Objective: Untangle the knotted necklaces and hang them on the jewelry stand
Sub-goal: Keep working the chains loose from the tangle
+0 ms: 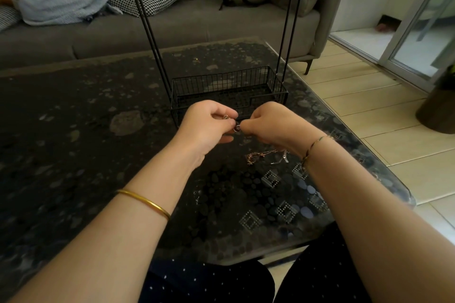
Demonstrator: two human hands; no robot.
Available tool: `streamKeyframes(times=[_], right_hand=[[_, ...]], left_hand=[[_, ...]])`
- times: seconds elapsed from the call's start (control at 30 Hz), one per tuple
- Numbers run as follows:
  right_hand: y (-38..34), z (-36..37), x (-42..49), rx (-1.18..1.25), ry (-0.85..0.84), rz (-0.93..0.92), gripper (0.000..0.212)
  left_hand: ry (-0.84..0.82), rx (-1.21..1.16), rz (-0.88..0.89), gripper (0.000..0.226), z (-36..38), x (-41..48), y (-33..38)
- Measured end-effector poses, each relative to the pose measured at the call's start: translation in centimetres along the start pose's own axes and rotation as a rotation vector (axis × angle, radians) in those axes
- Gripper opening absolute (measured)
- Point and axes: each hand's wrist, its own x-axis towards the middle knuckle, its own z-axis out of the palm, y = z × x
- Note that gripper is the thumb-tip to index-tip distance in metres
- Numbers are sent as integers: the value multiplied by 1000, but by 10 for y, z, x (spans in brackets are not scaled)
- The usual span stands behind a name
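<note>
My left hand (205, 125) and my right hand (270, 123) are raised close together above the table, both pinching a small piece of a necklace (236, 127) with a dark ring-like pendant between their fingertips. A tangled heap of gold and silver necklaces (267, 156) lies on the table just below my right wrist. The black wire jewelry stand (229, 92) stands right behind my hands; its basket base and thin upright rods (150, 24) are visible, while its top is out of frame.
The dark glass table (86, 130) has a pebble pattern and a curved edge on the right. A grey sofa (172, 24) with cushions stands behind it. A tiled floor and a dark plant pot (438, 110) are on the right.
</note>
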Motion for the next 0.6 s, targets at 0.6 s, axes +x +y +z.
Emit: streamKeyframes(times=[0.6], right_hand=[[-1,-1,-2,422,-53,18,25]], left_hand=[[-9,207,116,24,1,-1,-1]])
